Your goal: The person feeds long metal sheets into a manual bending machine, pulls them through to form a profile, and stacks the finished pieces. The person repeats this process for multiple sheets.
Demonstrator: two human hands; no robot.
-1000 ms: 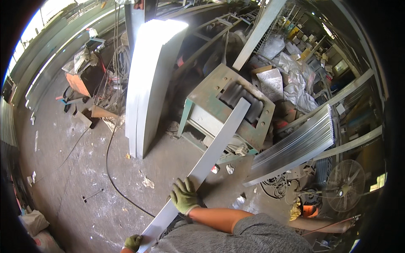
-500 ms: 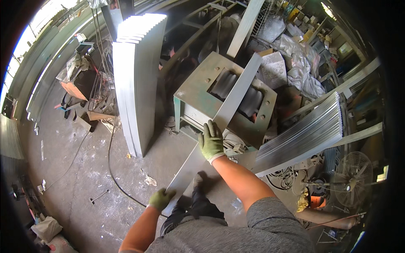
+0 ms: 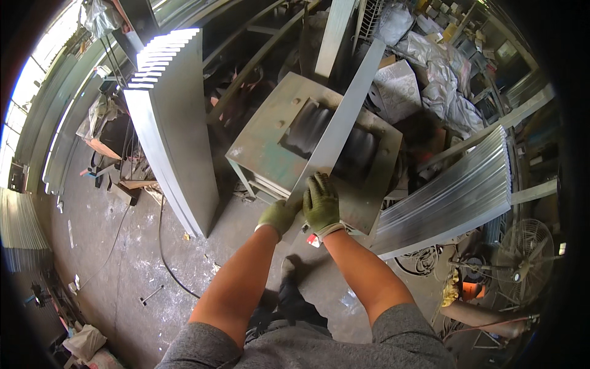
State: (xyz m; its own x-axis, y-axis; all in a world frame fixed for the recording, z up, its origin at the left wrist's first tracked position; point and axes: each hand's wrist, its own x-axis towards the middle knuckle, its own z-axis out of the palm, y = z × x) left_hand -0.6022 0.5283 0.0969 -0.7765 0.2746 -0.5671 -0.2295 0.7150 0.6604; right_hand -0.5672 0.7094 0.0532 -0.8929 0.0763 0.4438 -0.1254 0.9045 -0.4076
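Observation:
A long flat metal strip (image 3: 344,120) slants from my hands across a worn greenish steel machine (image 3: 263,138), over dark grooved rollers (image 3: 310,127) in its top opening. My left hand (image 3: 276,217), in a green glove, is closed around the near end of the strip. Close beside it, my right hand (image 3: 321,203), gloved too, lies palm down at the strip's right edge, its fingers stretched along the metal. The underside of the strip and my left fingertips are hidden.
A tall stack of nested metal strips (image 3: 178,129) stands left of the machine. Another stack of strips (image 3: 452,190) leans at the right, by a wire-cage fan (image 3: 524,261). A black cable (image 3: 165,258) crosses the concrete floor. Crumpled plastic sheeting (image 3: 439,92) lies behind.
The strip has slid forward over the machine. My left hand has moved up and forward with its near end, close to my right hand, which has shifted slightly right and nearer.

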